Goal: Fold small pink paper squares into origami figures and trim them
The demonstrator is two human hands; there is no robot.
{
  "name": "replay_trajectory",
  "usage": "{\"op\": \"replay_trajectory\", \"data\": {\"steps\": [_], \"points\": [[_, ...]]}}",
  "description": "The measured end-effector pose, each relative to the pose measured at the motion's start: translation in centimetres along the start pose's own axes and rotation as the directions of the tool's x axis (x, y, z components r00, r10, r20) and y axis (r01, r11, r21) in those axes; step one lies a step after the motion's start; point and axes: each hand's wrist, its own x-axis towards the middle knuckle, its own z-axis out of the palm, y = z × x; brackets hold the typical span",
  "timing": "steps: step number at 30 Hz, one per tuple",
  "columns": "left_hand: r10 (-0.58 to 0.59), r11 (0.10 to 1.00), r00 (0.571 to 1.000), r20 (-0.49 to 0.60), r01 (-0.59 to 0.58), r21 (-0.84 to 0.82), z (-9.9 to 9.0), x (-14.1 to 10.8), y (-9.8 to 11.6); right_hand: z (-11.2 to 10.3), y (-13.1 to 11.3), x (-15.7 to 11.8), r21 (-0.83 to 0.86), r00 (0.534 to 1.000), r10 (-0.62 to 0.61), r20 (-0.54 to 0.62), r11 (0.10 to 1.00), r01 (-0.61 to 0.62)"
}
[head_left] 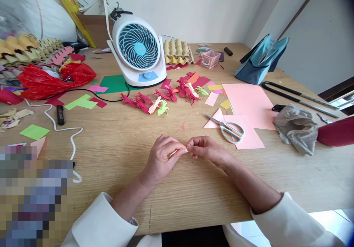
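Observation:
Close to the table's front, my left hand pinches a small folded piece of pink paper, mostly hidden by the fingers. My right hand meets it from the right, its thumb and index finger closed on the paper's other end. White-handled scissors lie partly open to the right of my hands, over pink paper sheets. Beyond my hands sits a row of folded paper figures in dark red, pale pink and green.
A white fan stands behind the figures. Left are a red plastic bag, black marker and white cord. Right are a crumpled grey bag, a blue bag and a dark U-shaped bar. Egg trays stand behind.

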Motion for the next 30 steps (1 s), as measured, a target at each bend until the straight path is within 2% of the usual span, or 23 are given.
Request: {"op": "replay_trajectory", "data": {"steps": [12, 20, 23, 30], "points": [[-0.096, 0.99, 0.995, 0.025, 0.098, -0.099, 0.03, 0.25, 0.12, -0.26, 0.36, 0.11, -0.024, 0.999, -0.024, 0.037, 0.999, 0.025], [-0.199, 0.947, 0.978, 0.065, 0.209, -0.245, 0.02, 0.4, 0.36, -0.22, 0.38, 0.06, -0.05, 0.998, -0.06, 0.033, 0.997, 0.062], [-0.234, 0.937, 0.97, 0.063, 0.242, -0.253, 0.0, 0.41, 0.49, -0.14, 0.38, 0.05, -0.059, 0.998, -0.065, 0.021, 0.996, 0.067], [-0.228, 0.95, 0.973, 0.032, 0.23, -0.212, 0.0, 0.37, 0.65, 0.03, 0.39, 0.0, -0.067, 0.998, -0.062, -0.006, 0.996, 0.062]]}}
